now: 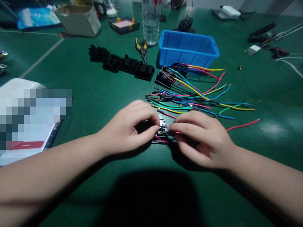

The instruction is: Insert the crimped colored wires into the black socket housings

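My left hand (129, 127) is closed around a small black connector housing (163, 126) on the green mat, thumb and fingers pinching its left side. My right hand (201, 138) is closed on a red wire (243, 125) whose end meets the housing; the wire trails off to the right. Just beyond my hands lies a loose spread of coloured wires (189, 102) with metal terminals: blue, yellow, green, pink. Two black housings with wires fitted (165, 78) lie further back.
A blue plastic bin (188, 47) stands behind the wires. A row of black housings (123, 63), yellow-handled pliers (141, 49) and a water bottle (151, 22) lie beyond. A white box (23, 132) is at left, a cardboard box (79, 20) at far left.
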The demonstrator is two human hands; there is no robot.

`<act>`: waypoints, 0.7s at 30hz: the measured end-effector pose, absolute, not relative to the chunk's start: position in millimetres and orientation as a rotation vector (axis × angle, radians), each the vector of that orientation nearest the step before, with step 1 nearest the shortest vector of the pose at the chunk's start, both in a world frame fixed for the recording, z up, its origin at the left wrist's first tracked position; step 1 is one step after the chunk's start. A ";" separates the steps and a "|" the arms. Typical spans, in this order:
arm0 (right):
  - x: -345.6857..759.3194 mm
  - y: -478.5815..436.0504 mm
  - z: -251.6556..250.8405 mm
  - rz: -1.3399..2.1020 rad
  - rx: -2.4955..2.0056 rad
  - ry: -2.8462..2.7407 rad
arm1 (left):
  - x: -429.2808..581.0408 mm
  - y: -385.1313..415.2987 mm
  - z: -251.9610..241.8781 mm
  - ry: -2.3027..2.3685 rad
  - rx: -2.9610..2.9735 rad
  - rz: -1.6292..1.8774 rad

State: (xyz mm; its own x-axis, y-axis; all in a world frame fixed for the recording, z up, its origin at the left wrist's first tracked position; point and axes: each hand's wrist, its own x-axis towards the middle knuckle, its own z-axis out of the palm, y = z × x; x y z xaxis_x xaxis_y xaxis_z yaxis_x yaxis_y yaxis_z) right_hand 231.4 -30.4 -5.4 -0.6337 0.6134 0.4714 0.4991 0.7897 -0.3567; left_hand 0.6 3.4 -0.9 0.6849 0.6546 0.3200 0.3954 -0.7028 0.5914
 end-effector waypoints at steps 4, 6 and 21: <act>231.2 -30.6 -5.1 0.245 -0.817 -2.393 | 0.6 3.4 -1.2 0.820 2.406 0.708; 231.1 -30.6 -5.1 0.240 -0.822 -2.396 | 1.1 3.7 -1.2 0.815 2.408 0.710; 231.9 -29.8 -5.1 0.266 -0.814 -2.438 | 0.4 2.4 -0.6 0.809 2.398 0.704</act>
State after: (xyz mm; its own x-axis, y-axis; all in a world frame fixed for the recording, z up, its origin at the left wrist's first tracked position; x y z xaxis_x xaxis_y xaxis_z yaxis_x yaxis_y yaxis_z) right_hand 231.9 -29.8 -5.1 -0.6648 0.6039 0.4396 0.4950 0.7970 -0.3462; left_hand 0.4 2.4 -0.6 0.6882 0.6576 0.3063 0.3935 -0.6931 0.6039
